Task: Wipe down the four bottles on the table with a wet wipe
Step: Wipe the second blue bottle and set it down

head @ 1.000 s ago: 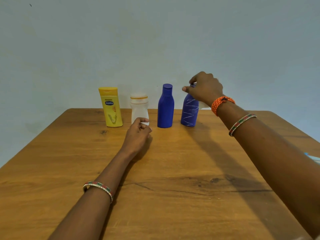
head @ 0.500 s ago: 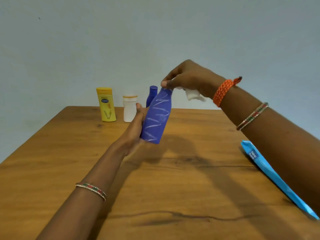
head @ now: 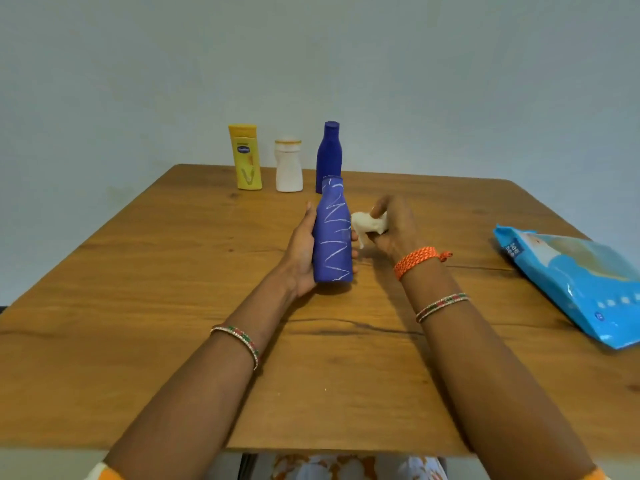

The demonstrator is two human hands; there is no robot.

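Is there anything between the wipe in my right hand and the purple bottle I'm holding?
Nothing visible: the wet wipe in the right hand sits right beside the purple bottle held by the left hand.

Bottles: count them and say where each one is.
4. The yellow bottle, white bottle and plain blue bottle stand in a row at the table's far edge; the scribbled purple bottle is in the left hand. None seems hidden.
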